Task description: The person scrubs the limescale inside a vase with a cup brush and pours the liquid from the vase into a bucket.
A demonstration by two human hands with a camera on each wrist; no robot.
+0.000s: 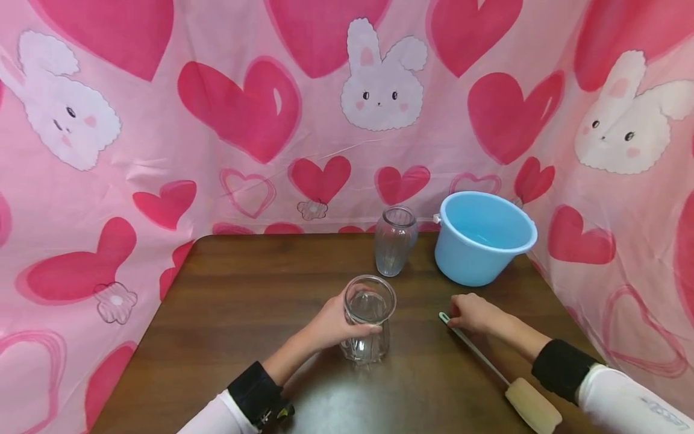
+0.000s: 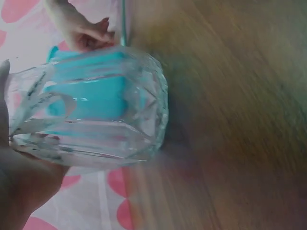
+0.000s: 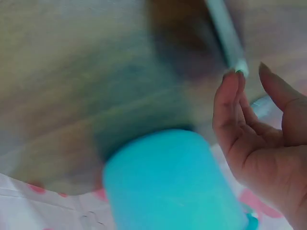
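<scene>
My left hand (image 1: 332, 324) grips a clear glass vase (image 1: 366, 348) near its neck, with the thumb across the front and the fingers behind the glass. The left wrist view shows the faceted side and base of the vase (image 2: 139, 110) over the table. My right hand (image 1: 477, 313) is at the handle end of a sponge bottle brush (image 1: 534, 405), which lies slanted on the right of the table. In the right wrist view, bent fingertips meet the tip of the pale handle (image 3: 225, 31), while the thumb (image 3: 278, 91) stands apart from it.
A second glass vase (image 1: 394, 247), ribbed and faintly purple, stands at the back of the brown table (image 1: 260, 265). To its right sits a light blue bucket (image 1: 472, 259), close beyond my right hand. Pink heart-and-rabbit cloth (image 1: 325, 138) hangs behind and along both sides.
</scene>
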